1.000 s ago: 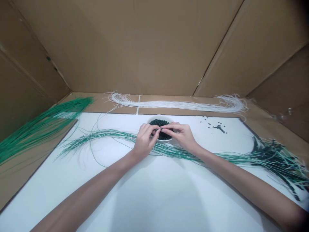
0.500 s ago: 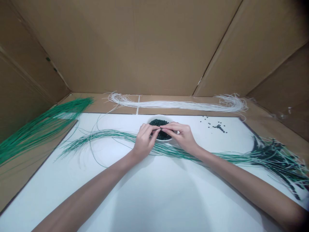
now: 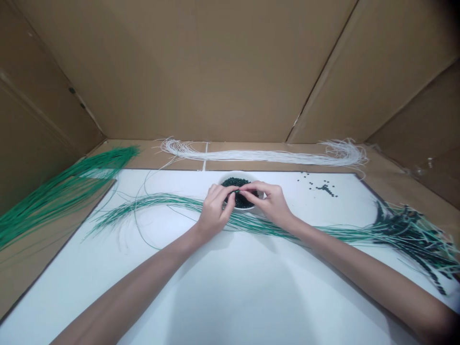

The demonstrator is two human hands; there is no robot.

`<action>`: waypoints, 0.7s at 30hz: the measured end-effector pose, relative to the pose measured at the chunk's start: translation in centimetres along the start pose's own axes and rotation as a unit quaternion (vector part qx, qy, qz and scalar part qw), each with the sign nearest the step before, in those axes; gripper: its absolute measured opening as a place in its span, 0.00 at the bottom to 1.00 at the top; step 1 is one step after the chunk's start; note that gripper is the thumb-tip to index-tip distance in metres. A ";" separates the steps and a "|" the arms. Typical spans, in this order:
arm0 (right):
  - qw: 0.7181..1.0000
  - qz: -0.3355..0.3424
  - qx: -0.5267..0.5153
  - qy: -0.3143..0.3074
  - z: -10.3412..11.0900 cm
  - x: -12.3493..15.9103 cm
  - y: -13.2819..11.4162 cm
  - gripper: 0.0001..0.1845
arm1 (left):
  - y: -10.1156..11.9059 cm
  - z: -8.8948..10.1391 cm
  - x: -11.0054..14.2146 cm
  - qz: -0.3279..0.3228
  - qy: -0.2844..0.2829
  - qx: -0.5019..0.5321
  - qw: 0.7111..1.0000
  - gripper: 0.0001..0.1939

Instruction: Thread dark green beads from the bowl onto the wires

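Observation:
Over a white bowl [image 3: 245, 207] of small dark green beads [image 3: 235, 182], both hands meet fingertip to fingertip. My left hand [image 3: 214, 207] has its thumb and forefinger curled about a tiny dark green bead [image 3: 237, 191]. From the right, my right hand [image 3: 272, 201] pinches thumb and forefinger together beside that bead; what lies in the pinch is too small to make out. Beneath both wrists runs a bundle of thin green cords [image 3: 258, 225]. Its right end carries strings of dark beads [image 3: 413, 239]. A single thin cord [image 3: 136, 225] loops toward my left forearm.
Loose dark beads [image 3: 325, 188] lie scattered right of the bowl on the white board [image 3: 230, 287]. Behind it stretches a bundle of white cords [image 3: 251, 155]. Bright green cords [image 3: 68, 187] spread at the left. Brown cardboard walls [image 3: 201, 72] enclose the back and sides.
My left thumb has drawn slightly away from the forefinger tip, showing more of the small green bead. Both hands stay above the bowl, almost unmoved.

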State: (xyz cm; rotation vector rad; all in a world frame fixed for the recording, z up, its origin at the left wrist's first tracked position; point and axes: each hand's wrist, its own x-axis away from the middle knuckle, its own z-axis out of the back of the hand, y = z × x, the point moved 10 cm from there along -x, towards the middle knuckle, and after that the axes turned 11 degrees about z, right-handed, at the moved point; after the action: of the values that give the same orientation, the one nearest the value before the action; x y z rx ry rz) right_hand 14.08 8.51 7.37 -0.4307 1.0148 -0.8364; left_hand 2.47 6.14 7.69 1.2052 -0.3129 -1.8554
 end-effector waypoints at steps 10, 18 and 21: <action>0.992 0.082 0.096 0.004 0.2 0.0 -1.7 0.05 | 0.2 -0.1 0.0 -0.014 0.006 -0.014 1.000 0.08; 0.991 0.111 0.068 -0.036 -0.3 -0.6 -2.5 0.06 | 0.0 -0.7 -1.2 0.009 -0.076 -0.044 0.996 0.04; 0.989 0.117 0.074 -0.052 0.0 -0.8 -2.7 0.05 | 0.1 -0.8 -1.6 0.016 -0.103 -0.050 0.993 0.04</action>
State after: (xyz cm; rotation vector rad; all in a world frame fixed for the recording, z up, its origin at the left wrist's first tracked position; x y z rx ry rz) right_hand 12.71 7.47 9.64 -0.2215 0.8802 -0.6646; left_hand 3.38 7.52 8.34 0.9380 -0.3463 -1.9483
